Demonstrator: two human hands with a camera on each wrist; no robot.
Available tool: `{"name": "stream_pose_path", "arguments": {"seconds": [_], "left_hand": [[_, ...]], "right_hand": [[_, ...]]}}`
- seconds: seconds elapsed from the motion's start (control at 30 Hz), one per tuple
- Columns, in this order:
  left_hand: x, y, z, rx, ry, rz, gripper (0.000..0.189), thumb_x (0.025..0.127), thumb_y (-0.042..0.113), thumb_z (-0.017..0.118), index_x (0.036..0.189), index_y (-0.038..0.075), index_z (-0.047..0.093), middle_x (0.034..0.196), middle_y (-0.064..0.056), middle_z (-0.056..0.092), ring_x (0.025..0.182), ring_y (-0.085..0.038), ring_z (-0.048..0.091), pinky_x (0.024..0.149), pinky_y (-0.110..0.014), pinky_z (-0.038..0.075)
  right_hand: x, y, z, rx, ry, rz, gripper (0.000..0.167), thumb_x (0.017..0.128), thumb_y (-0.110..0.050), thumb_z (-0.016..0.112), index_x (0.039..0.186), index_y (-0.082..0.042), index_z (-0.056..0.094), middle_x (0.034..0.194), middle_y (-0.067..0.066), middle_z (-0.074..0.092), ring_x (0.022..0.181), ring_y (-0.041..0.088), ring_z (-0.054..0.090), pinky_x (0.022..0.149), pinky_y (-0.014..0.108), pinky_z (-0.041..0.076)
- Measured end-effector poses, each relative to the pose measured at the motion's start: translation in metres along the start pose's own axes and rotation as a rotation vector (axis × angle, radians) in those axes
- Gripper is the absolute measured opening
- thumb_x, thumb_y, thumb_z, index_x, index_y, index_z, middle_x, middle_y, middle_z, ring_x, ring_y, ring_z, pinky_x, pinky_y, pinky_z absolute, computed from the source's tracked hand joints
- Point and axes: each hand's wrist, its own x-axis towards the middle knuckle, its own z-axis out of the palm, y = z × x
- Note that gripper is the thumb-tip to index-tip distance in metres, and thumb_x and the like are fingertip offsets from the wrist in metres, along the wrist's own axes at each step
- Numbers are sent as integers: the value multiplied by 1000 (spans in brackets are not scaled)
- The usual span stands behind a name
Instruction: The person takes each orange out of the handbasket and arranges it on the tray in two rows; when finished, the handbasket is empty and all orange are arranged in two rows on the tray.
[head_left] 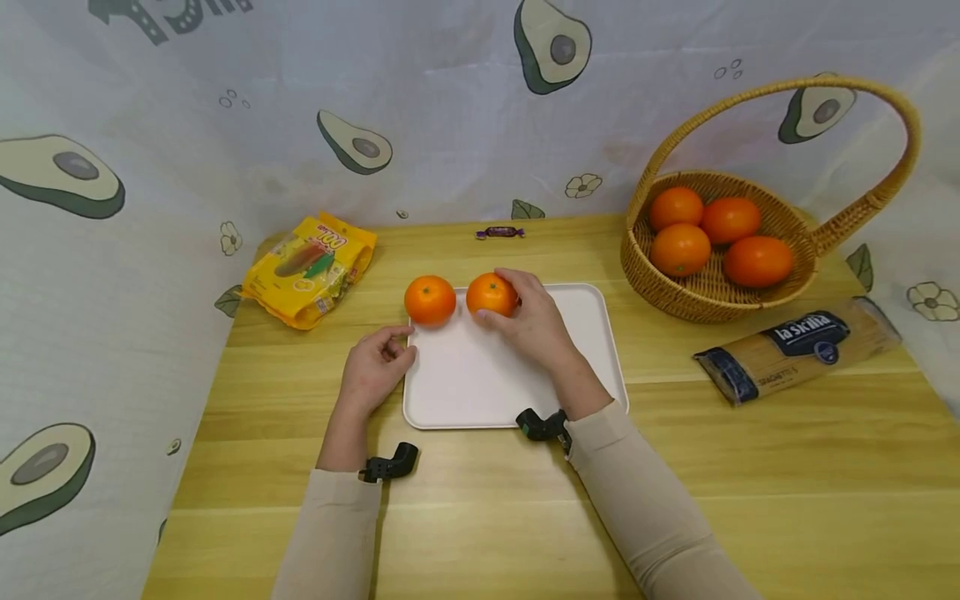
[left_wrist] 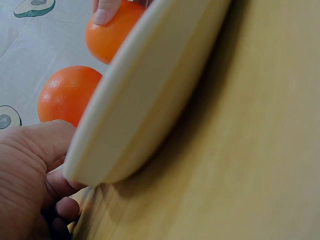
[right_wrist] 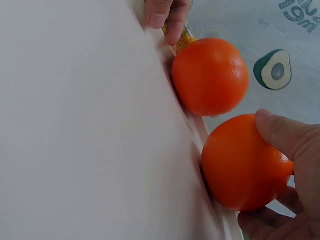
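Observation:
On the white rectangular tray [head_left: 480, 375], two oranges sit along its far edge. My right hand [head_left: 534, 321] holds the right-hand orange [head_left: 491, 294] with its thumb on the near side and its fingers around the far side. The other orange [head_left: 430, 301] rests at the far left corner, touched by neither hand. At the tray's left edge is my left hand [head_left: 375, 367], its thumb and a finger pinching the rim just below that orange. The left wrist view shows the tray's side wall [left_wrist: 145, 100] and the left thumb [left_wrist: 55, 135] by the rim.
A wicker basket [head_left: 705, 308] with several oranges stands at the back right. A spaghetti pack [head_left: 798, 350] lies in front of it. A yellow snack bag [head_left: 309, 268] sits back left, and a purple wrapped candy [head_left: 500, 232] lies behind the tray.

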Motion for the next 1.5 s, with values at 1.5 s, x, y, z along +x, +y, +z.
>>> {"name": "stream_pose_path", "arguments": {"seconds": [1.5], "left_hand": [[1, -3, 2, 14, 10, -14, 31, 91, 18, 73, 121, 12, 74, 85, -6, 62, 75, -20, 52, 67, -26, 42]], "right_hand": [[-30, -4, -51, -105, 145, -120, 61, 90, -31, 78, 145, -15, 56, 159, 8, 40, 144, 37, 43, 115, 60, 38]]}}
